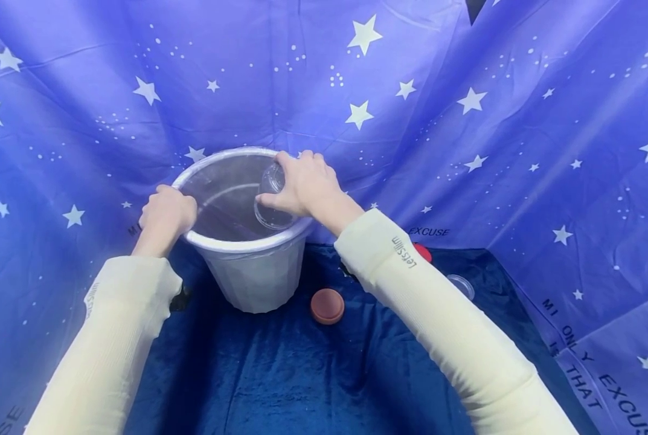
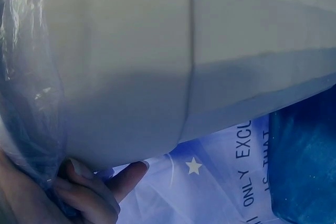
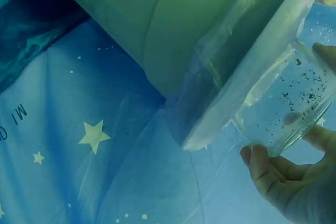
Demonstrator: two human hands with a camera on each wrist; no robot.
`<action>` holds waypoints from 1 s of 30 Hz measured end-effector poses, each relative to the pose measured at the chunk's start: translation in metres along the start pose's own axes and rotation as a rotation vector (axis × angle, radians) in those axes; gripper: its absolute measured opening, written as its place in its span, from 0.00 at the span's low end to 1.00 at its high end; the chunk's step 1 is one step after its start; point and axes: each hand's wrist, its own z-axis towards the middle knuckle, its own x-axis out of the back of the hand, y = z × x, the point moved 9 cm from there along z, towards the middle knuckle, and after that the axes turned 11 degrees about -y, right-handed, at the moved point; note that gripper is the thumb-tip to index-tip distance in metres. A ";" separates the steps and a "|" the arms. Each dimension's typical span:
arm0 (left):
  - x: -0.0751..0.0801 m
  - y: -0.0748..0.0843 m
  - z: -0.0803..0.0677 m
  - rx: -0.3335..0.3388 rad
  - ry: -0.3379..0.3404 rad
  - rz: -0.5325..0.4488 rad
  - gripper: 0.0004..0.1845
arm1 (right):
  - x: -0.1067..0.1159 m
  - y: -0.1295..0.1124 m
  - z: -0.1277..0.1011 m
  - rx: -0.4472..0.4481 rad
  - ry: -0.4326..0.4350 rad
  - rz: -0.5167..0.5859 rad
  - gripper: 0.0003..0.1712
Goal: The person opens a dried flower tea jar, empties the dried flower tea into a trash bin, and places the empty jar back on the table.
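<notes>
A white trash bin (image 1: 253, 275) with a clear plastic liner (image 2: 37, 108) over its rim stands on the dark blue cloth. At the bin's left side my left hand (image 1: 166, 212) grips the lined rim, its fingers bent under the edge in the left wrist view. My right hand (image 1: 310, 184) holds a clear cup-like container (image 1: 273, 214) tilted at the bin's right rim, its mouth toward the inside. Small dark flakes cling to the wall of this container (image 3: 302, 90) in the right wrist view. The bin's bottom is hidden.
A round reddish-brown lid-like disc (image 1: 327, 306) lies on the blue cloth (image 1: 280, 374) right of the bin. Partly behind my right sleeve are a red object (image 1: 423, 252) and a clear round piece (image 1: 462, 287). A star-printed purple-blue curtain (image 1: 280, 72) hangs behind.
</notes>
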 end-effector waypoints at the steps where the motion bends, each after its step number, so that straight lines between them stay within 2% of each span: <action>1: 0.000 0.000 0.000 0.001 0.001 0.000 0.38 | 0.001 0.001 0.000 0.005 0.003 0.008 0.46; 7: 0.000 -0.001 -0.001 -0.001 -0.002 0.006 0.38 | 0.006 0.014 -0.002 0.024 0.024 0.070 0.45; 19: -0.001 -0.002 -0.003 0.003 -0.022 0.008 0.39 | 0.021 0.035 -0.008 0.039 0.118 0.194 0.45; 30: 0.000 0.000 -0.002 -0.006 -0.009 0.010 0.38 | 0.027 0.050 -0.017 0.062 0.185 0.240 0.45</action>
